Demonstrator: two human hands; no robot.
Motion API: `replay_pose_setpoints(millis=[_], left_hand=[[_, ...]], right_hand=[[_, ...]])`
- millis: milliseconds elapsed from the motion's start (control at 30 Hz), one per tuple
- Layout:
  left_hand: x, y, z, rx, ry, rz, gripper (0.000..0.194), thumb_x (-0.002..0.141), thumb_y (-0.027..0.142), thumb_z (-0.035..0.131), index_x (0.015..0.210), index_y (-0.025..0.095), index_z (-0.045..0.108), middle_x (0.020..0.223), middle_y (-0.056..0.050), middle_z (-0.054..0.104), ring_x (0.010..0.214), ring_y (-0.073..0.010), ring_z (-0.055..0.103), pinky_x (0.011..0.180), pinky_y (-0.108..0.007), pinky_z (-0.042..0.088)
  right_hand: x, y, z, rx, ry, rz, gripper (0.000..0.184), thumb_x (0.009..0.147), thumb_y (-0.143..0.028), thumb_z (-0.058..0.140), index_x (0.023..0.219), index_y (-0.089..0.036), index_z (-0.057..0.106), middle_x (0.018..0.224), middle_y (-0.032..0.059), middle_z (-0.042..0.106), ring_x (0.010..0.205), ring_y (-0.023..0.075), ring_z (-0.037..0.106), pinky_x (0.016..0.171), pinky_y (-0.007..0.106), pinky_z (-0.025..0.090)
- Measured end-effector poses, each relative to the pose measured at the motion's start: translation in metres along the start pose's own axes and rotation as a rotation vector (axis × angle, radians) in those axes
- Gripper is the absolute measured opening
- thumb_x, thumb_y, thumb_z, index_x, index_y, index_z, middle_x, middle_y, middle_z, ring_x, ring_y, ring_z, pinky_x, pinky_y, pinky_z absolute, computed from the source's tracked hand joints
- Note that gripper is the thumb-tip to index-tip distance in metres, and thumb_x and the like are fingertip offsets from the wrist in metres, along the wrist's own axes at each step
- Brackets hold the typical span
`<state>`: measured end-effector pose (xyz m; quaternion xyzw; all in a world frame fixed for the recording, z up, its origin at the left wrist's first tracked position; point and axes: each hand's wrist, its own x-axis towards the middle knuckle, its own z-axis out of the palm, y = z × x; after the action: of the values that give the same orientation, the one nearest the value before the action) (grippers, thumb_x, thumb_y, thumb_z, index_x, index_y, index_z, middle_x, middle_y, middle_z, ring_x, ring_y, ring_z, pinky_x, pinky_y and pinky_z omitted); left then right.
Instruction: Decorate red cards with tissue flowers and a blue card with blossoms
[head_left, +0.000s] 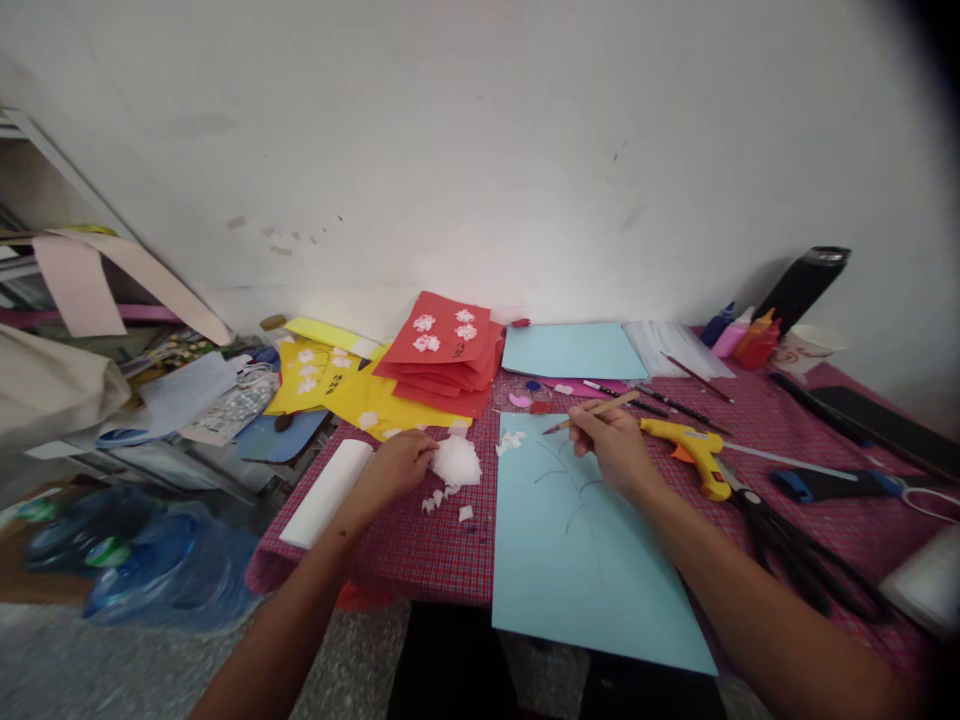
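Observation:
My right hand [611,440] grips a slim paintbrush [559,426] with a wooden handle, its dark tip over the upper part of a light blue sheet [600,580]. Thin dark curved lines branch across that sheet, and a crumpled white paper flower [511,442] lies near its top left corner. My left hand [401,465] is closed, fingertips pinched at the edge of a white tissue pile [457,464]. Small torn scraps [433,500] lie just below the pile. A white paper roll [327,494] rests left of my left hand.
Red cards [442,350] and yellow cards [319,375] with white flowers lie at the back. More blue sheets [574,350] are beside them. At right are a yellow glue gun [697,455], black-handled scissors [795,545], paint bottles [731,333], a paper cup [808,347] and a black flask [804,285].

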<state>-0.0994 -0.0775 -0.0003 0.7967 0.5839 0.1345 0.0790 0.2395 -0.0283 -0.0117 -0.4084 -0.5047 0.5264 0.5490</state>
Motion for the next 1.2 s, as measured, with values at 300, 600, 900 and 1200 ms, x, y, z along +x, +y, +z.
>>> replay_pose_setpoints(millis=[300, 600, 900, 1200], left_hand=[[-0.002, 0.016, -0.016, -0.505, 0.174, -0.262, 0.019, 0.082, 0.033, 0.060, 0.076, 0.017, 0.068, 0.070, -0.001, 0.066, 0.066, -0.0154, 0.059, 0.061, -0.026, 0.040], [0.034, 0.084, 0.005, -1.477, 0.194, -0.396, 0.032, 0.064, 0.032, 0.080, 0.077, 0.015, 0.056, 0.072, 0.000, 0.065, 0.069, -0.0150, 0.068, 0.065, -0.027, 0.053], [0.075, 0.132, 0.042, -1.579, 0.177, -0.297, 0.030, 0.069, 0.029, 0.078, 0.090, 0.015, 0.063, 0.083, -0.003, 0.068, 0.075, -0.0153, 0.069, 0.068, -0.028, 0.054], [0.069, 0.129, 0.050, -1.619, 0.145, -0.275, 0.032, 0.069, 0.028, 0.079, 0.097, 0.015, 0.071, 0.089, -0.006, 0.073, 0.078, -0.0160, 0.068, 0.072, -0.030, 0.055]], right_hand=[[-0.001, 0.000, 0.001, 0.005, -0.010, -0.028, 0.026, 0.082, -0.042, 0.071, 0.075, -0.020, 0.059, 0.060, -0.0018, 0.060, 0.043, 0.0097, 0.050, 0.041, 0.023, 0.037], [-0.011, -0.012, 0.006, 0.162, -0.141, -0.075, 0.018, 0.087, -0.036, 0.067, 0.083, -0.020, 0.060, 0.067, -0.0008, 0.064, 0.046, 0.0102, 0.052, 0.044, 0.023, 0.036], [-0.010, -0.015, 0.006, 0.167, -0.109, -0.078, 0.020, 0.086, -0.040, 0.067, 0.085, -0.021, 0.059, 0.068, -0.0011, 0.064, 0.046, 0.0106, 0.051, 0.044, 0.024, 0.036], [-0.010, -0.007, 0.009, 0.043, -0.121, -0.123, 0.017, 0.089, -0.036, 0.065, 0.087, -0.020, 0.061, 0.073, 0.0002, 0.066, 0.050, 0.0098, 0.053, 0.048, 0.023, 0.038]])
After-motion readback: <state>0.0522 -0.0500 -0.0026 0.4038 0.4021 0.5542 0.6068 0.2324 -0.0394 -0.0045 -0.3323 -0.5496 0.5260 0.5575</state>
